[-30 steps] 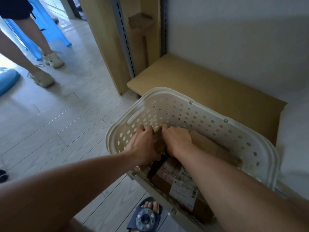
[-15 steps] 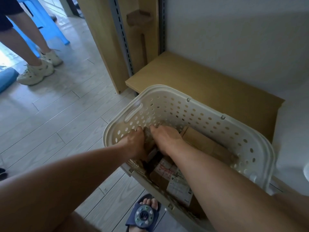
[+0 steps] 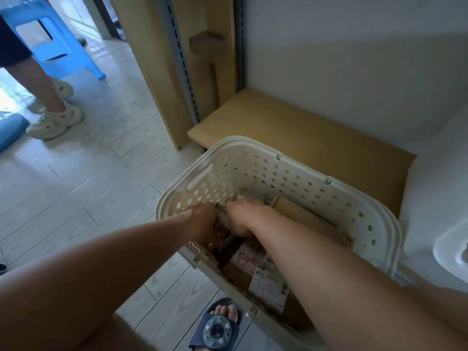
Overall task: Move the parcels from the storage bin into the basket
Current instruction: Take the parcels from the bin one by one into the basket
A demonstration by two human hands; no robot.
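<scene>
Here, head view: both hands are reaching down into the cream perforated plastic basket [image 3: 329, 196], which is standing on the pale wood-plank floor [image 3: 88, 188] against a low tan wooden shelf [image 3: 304, 138]. The left hand [image 3: 202, 224] and right hand [image 3: 243, 219] are curling their fingers round a clear-wrapped parcel [image 3: 224, 219] between them, by the basket's left wall. Brown cardboard parcels [image 3: 301, 214] are lying inside; one is showing a white shipping label [image 3: 268, 277]. A white bin rim [image 3: 453, 247] is showing at the right edge.
</scene>
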